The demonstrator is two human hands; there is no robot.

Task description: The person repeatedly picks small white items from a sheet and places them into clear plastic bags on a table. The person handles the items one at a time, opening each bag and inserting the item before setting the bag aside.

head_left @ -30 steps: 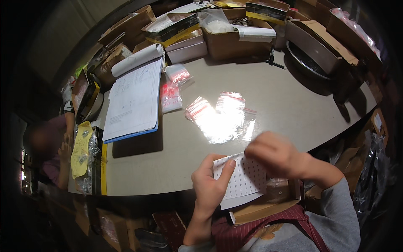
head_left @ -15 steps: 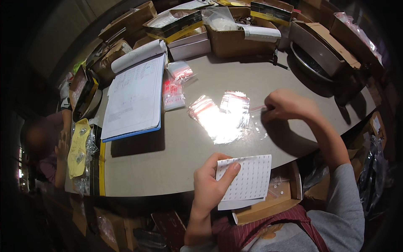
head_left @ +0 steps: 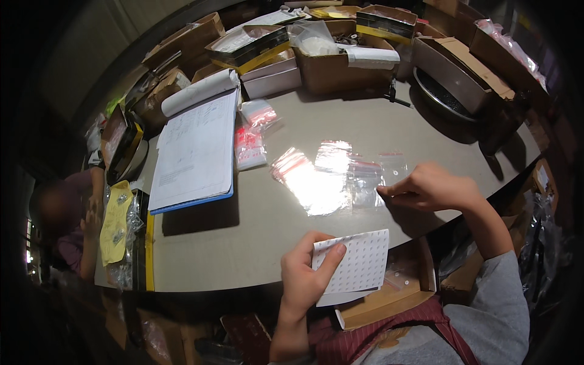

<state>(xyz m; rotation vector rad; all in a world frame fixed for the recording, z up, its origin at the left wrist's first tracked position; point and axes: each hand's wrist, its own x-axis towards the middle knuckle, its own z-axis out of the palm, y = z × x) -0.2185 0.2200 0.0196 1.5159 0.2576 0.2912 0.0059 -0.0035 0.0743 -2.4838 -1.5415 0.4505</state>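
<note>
Several clear zip bags [head_left: 331,176] lie mid-counter [head_left: 243,237], right of our open notepad [head_left: 194,152]. Our left hand [head_left: 304,277] pinches a white dotted label sheet [head_left: 356,264] at the near counter edge. Our right hand [head_left: 429,185], fingers pressed together, pinches the rightmost bag's edge.
</note>
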